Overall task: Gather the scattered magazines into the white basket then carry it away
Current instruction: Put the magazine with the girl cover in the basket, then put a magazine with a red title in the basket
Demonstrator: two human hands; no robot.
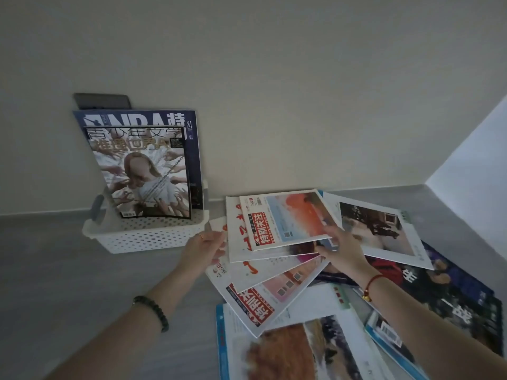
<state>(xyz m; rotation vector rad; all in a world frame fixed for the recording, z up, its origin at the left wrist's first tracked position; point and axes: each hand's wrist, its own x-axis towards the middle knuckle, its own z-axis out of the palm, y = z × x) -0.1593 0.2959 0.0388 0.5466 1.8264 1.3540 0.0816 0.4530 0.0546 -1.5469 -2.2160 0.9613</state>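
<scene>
A white perforated basket (148,235) stands on the grey floor by the wall. Two magazines stand upright in it: a blue one (193,149) behind and one with a pale figure on its cover (142,171) in front. To its right lies a fan of white magazines with red titles (285,223). My left hand (204,246) grips the left edge of that fan. My right hand (338,246) holds the right edge of the top magazines. More magazines lie flat around: a white one with a dark photo (384,231), a dark one (452,294) and a blue-edged one (296,349) nearest me.
A dark flat object (103,101) leans on the wall behind the basket. The cream wall runs along the back, and a white wall or door (477,176) closes the right side. Grey floor (68,270) stretches to the left of the magazines.
</scene>
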